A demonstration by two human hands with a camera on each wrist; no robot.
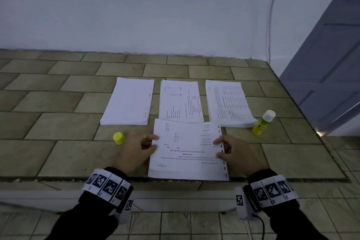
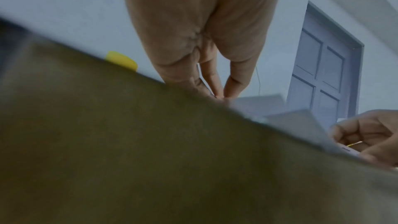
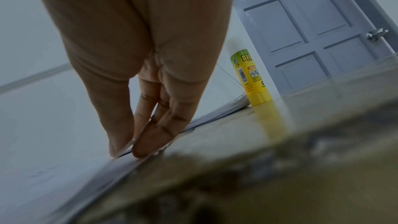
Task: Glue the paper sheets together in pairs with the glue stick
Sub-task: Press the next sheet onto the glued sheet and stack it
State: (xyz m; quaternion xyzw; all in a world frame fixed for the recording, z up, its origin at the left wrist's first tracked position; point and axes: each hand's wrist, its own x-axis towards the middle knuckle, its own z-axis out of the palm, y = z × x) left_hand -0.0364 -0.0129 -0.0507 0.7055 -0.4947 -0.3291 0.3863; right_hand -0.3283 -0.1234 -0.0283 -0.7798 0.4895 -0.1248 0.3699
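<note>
A printed sheet (image 1: 187, 154) lies at the front middle of the tiled surface, its far edge slightly raised. My left hand (image 1: 154, 142) pinches its left edge, thumb on top. My right hand (image 1: 218, 148) pinches the punched right edge, and the right wrist view shows the fingertips (image 3: 140, 149) closed on the paper edge (image 3: 120, 163). The yellow glue stick (image 1: 263, 122) stands uncapped to the right, also visible as the glue stick (image 3: 254, 81). Its yellow cap (image 1: 118, 138) sits left of my left hand, and shows as the cap (image 2: 121, 60) in the left wrist view.
Three paper stacks lie behind the sheet: a blank one (image 1: 127, 101), a printed middle one (image 1: 180, 101) and a printed right one (image 1: 228, 103) beside the glue stick. A white wall backs the surface, a grey door (image 1: 321, 84) stands at right, and the front edge (image 1: 97, 179) runs under my wrists.
</note>
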